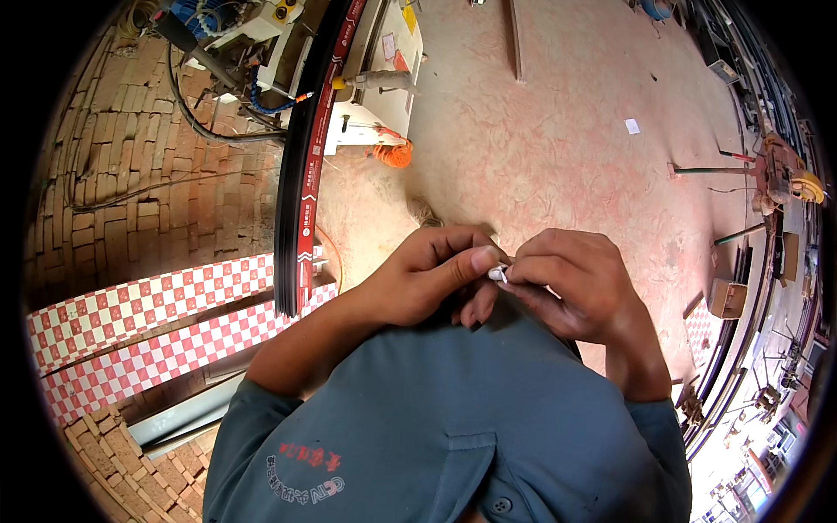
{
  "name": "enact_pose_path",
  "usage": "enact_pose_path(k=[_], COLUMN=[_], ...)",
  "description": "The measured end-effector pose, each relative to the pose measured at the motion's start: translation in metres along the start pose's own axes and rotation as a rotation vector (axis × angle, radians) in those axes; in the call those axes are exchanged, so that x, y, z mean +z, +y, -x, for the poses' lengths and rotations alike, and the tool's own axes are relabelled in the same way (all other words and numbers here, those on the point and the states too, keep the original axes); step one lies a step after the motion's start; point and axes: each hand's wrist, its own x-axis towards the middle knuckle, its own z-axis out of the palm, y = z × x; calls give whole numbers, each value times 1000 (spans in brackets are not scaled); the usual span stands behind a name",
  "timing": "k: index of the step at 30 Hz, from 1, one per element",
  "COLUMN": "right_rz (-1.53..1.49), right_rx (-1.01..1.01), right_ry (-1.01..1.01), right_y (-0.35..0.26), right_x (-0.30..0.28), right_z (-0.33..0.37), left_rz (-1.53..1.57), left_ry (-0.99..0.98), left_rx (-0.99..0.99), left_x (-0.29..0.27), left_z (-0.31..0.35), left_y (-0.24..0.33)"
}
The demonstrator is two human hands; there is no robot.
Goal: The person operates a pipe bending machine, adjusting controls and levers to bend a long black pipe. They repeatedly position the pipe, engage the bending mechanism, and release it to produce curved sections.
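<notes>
Both hands meet in front of my chest, over the floor. Between the fingertips sits a small white item [497, 274], mostly covered by the fingers, so its kind cannot be told. My left hand [445, 272] pinches it, thumb laid along the top and the other fingers curled below. From the other side, the bent fingers and thumb of my right hand [567, 281] close on the same white piece.
Long dark bars with a red printed strip [318, 166] run away from me on the left, beside a white machine [375, 96] with an orange coiled hose [394, 155]. Red-and-white checked lengths [166, 301] lie lower left. A cut-off saw [776, 179] stands at right, near a cardboard box [728, 299].
</notes>
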Motion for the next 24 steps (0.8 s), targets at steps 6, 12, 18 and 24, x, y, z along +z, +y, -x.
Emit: enact_pose_path(k=[6, 12, 18, 24], right_rz=[5, 39, 135, 143], right_rx=[-49, -123, -246, -306], right_ry=[128, 227, 296, 309], right_y=[3, 2, 12, 19], right_x=[13, 18, 28, 31], right_z=[8, 8, 18, 15], left_rz=[48, 66, 83, 122], left_ry=[-21, -49, -60, -35], left_rx=[-13, 10, 17, 44], left_x=[-2, -4, -5, -7], left_z=[0, 0, -1, 0], left_y=[1, 0, -2, -5])
